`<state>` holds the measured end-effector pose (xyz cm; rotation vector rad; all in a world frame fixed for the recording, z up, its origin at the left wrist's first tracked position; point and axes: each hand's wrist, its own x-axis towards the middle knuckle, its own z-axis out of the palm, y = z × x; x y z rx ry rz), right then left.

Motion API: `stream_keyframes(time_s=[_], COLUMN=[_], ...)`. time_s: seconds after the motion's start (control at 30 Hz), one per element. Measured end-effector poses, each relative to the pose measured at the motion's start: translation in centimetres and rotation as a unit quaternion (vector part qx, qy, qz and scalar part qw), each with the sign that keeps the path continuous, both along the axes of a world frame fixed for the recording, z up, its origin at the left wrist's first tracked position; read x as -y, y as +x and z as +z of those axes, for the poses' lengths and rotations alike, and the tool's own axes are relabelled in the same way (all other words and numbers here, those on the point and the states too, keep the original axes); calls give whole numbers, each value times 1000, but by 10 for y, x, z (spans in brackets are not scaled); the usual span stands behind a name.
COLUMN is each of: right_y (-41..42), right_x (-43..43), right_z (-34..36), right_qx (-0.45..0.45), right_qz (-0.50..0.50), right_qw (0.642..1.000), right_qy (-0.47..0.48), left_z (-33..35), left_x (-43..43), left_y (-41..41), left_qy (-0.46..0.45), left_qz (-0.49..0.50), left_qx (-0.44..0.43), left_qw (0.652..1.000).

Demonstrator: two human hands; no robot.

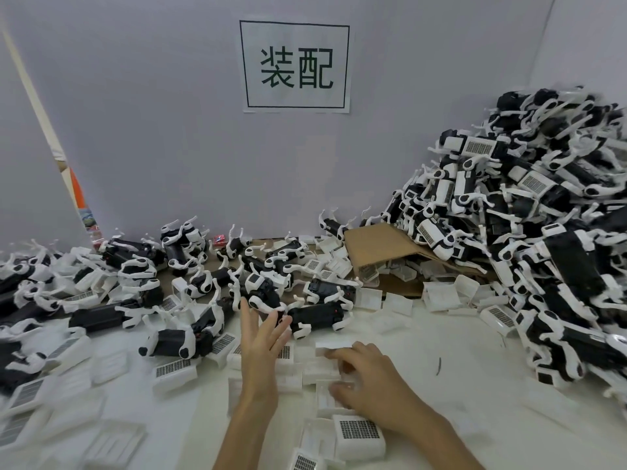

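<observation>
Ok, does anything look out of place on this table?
A bent cardboard sheet lies partly buried under the right-hand heap of toy robot dogs, and a small red item sits alone by the back wall.

The toy dogs (529, 252) were black-bodied with white legs and heads. The plastic covers (359, 432) were white, each patterned with a grid of small dark squares. The surface (441, 334) was white, the cardboard (376, 245) brown, the wall (152, 130) pale lilac-grey. The sign (295, 35) was white with dark green characters and border.

Bare left hand (261, 349), right hand (371, 385)
</observation>
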<state>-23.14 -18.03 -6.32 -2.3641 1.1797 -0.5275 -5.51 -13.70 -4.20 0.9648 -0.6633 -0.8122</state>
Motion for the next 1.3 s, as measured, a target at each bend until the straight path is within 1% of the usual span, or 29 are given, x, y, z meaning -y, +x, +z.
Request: stream_keyframes(time_s=[0.07, 0.13, 0.23, 0.3, 0.33, 0.4, 0.47, 0.5, 0.57, 0.6, 0.7, 0.77, 0.83, 0.87, 0.97, 1.03, 1.17, 1.23, 1.3], right_y=[-1, -3, -4, -5, -5, -6, -7, -7, -7, -7, -7, -7, -7, -6, -6, -6, -6, -6, -7], right_x=[1, 0, -2, -2, -2, -2, -2, -2, -3, -3, -3, -3, -4, -4, -5, -4, -4, -4, -3], right_z=[1, 2, 4, 5, 6, 9, 11, 12, 12, 12, 12, 13, 13, 13, 12, 12, 10, 10, 12], right_qx=[-12, -10, 30, 65, 82, 121, 156, 168, 188, 197, 221, 236, 246, 249, 265, 271, 274, 284, 296], right_qz=[-2, -8, -25, -26, -23, -20, -17, -18, -23, -26, -34, -33, -28, -27, -25, -24, -20, -30, -51], right_qw=[1000, 1000, 998, 997, 995, 992, 988, 986, 982, 980, 974, 971, 968, 968, 963, 962, 961, 958, 952], right_qy=[-1, 8, 41, 46, 43, 31, 14, 5, -7, -13, -28, -30, -30, -31, -31, -26, -25, -40, -59], left_z=[2, 3, 5, 2, 1, -3, -6, -8, -13, -14, -15, -15, -15, -15, -16, -15, -9, -9, -8], left_x=[-1, -1, -1, 0, 0, 1, 2, 2, 3, 2, 1, 0, 0, 0, 1, -1, -6, -6, -6], left_y=[0, 3, 5, 5, 5, 3, -2, -6, -14, -18, -22, -22, -22, -22, -25, -26, -27, -26, -26], left_qy=[-3, -3, 5, 21, 32, 49, 46, 40, 33, 30, 20, 39, 53, 58, 90, 100, 98, 102, 118], left_qz=[-3, 1, -6, -11, -13, -18, -13, 0, 34, 48, 98, 132, 140, 134, 96, 88, 109, 117, 120], left_qx=[8, -21, -50, -33, -10, 64, 167, 233, 365, 409, 477, 516, 534, 528, 482, 471, 450, 474, 516], left_qw=[1000, 1000, 999, 999, 999, 997, 985, 972, 930, 911, 873, 846, 832, 836, 866, 872, 881, 867, 840])
